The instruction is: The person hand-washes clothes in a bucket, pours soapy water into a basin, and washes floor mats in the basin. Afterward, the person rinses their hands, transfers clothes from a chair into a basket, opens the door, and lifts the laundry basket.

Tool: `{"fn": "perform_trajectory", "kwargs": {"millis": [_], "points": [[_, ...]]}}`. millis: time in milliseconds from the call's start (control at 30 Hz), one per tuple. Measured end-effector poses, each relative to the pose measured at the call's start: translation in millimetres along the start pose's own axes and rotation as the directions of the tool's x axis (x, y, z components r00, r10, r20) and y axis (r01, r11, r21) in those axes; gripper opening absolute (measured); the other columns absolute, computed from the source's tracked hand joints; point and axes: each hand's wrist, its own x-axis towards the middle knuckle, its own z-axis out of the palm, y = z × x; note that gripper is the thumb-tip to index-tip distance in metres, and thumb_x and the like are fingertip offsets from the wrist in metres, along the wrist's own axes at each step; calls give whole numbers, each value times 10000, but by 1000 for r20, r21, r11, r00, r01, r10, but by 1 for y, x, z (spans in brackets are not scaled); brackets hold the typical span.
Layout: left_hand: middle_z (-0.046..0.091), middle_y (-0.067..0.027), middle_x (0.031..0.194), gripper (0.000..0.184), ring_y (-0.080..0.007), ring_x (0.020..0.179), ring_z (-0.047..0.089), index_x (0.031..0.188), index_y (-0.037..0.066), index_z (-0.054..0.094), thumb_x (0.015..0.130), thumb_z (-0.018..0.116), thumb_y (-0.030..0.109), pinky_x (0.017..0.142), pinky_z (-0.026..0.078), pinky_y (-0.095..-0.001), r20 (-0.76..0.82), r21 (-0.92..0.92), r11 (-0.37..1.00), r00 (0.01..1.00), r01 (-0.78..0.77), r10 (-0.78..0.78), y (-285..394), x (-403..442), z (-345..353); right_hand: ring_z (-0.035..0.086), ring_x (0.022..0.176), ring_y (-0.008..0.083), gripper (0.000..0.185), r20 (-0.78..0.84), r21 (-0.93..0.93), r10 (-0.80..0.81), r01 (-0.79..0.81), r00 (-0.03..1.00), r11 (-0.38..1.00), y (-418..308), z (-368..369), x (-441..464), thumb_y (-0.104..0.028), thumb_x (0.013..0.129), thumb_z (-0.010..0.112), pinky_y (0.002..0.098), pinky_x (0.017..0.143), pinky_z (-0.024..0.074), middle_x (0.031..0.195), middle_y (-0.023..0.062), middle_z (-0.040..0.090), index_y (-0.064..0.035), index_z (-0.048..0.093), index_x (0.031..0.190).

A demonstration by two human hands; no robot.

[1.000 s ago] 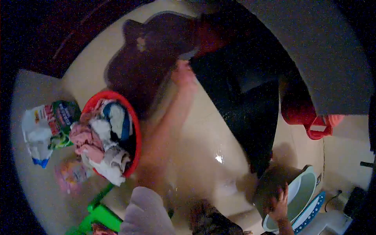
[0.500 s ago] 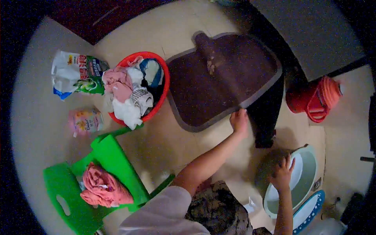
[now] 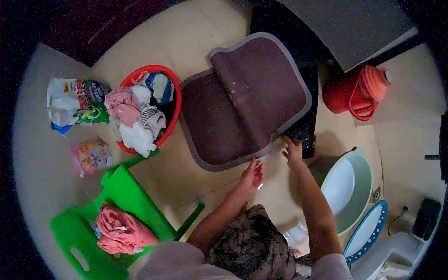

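Observation:
A brown floor mat (image 3: 266,88) with a grey border lies on the tiles, a raised fold running across its middle. My left hand (image 3: 253,175) is at the mat's near edge, its fingers loosely bent with nothing visible in them; whether the fingertips touch the border is unclear. To its right, my right hand (image 3: 293,153) has its fingers spread beside the mat's near right corner, over the end of a dark cloth (image 3: 308,135), and holds nothing. A pale green basin (image 3: 361,186) stands tilted to the right of my right forearm.
On the left are a red basket (image 3: 176,109) of clothes, a detergent bag (image 3: 77,100), a Comfort pouch (image 3: 93,156) and a green plastic stool (image 3: 135,191) bearing a pink cloth (image 3: 122,228). At right are a red kettle-like jug (image 3: 345,91) and a blue-rimmed dish (image 3: 368,233).
My right hand has left the basin and moved up and left to the mat. My left hand has moved left and down, off the mat's right part. The mat's fold has shifted; the view has turned.

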Motion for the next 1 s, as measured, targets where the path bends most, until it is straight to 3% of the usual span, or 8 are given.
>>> {"fn": "perform_trajectory", "kwargs": {"millis": [67, 200, 333, 433, 533, 733, 833, 1000], "points": [[512, -32, 903, 308, -128, 742, 465, 1009, 95, 463, 815, 603, 289, 643, 387, -252, -170, 297, 865, 869, -404, 464, -1, -4, -47, 474, 858, 193, 465, -146, -87, -212, 201, 966, 976, 25, 11, 23, -213, 680, 714, 304, 702, 448, 972, 86, 490, -88, 486, 1065], [380, -128, 1266, 568, -265, 1142, 382, 1298, 35, 290, 837, 574, 206, 964, 315, -391, -184, 742, 200, 91, -640, 979, 53, 52, -178, 448, 925, 244, 411, -386, -376, -458, 317, 801, 871, 18, 27, -4, -160, 712, 677, 332, 832, 391, 1065, 155, 434, -75, 454, 1046], [263, -121, 1356, 696, -246, 1191, 323, 1346, 24, 170, 816, 602, 154, 1003, 252, -370, -232, 822, 349, 295, -450, 927, 124, 13, -126, 447, 927, 252, 373, -362, -400, -591, 453, 721, 797, 31, 32, -17, -154, 751, 648, 336, 855, 375, 1105, 147, 398, -54, 442, 1046], [206, -125, 1381, 699, -239, 1207, 287, 1334, 7, 175, 806, 614, 135, 1001, 248, -363, -252, 487, 394, 307, -780, 918, 138, 60, -178, 447, 913, 240, 372, -232, -113, -561, 551, 794, 827, 51, 29, -23, -184, 767, 648, 329, 846, 376, 1064, 111, 415, -49, 435, 1040], [254, -130, 1361, 690, -240, 1182, 330, 1321, -16, 187, 812, 615, 168, 986, 274, -355, -216, 702, 261, 152, -663, 965, 145, 72, -179, 477, 873, 224, 330, -14, 250, -182, 180, 983, 951, 38, 32, -28, -265, 790, 640, 330, 800, 397, 930, 63, 479, -65, 480, 998], [423, -135, 1258, 640, -227, 1136, 412, 1265, -66, 320, 820, 610, 290, 971, 303, -337, -272, 578, 625, 598, -526, 754, 167, -9, -55, 531, 940, 239, 367, 446, 707, 4, -355, 895, 611, -6, 56, -14, -264, 802, 626, 354, 848, 421, 1043, 67, 563, -82, 504, 1096], [445, -132, 1238, 627, -207, 1126, 416, 1236, -68, 380, 830, 578, 366, 964, 309, -318, -212, 723, 563, 648, -400, 732, 167, -22, -11, 525, 985, 235, 415, 271, 603, 30, -194, 962, 774, -30, 70, -37, -196, 818, 609, 328, 888, 405, 1109, 75, 550, -56, 460, 1179], [398, -142, 1297, 687, -230, 1190, 381, 1299, -12, 315, 833, 532, 445, 994, 292, -331, 86, 791, 344, 649, -506, 756, 153, -28, 33, 542, 932, 193, 332, 64, -11, -659, 661, 749, 750, -73, 49, -103, -131, 844, 568, 300, 796, 436, 1049, 123, 569, -4, 470, 1134]]}}
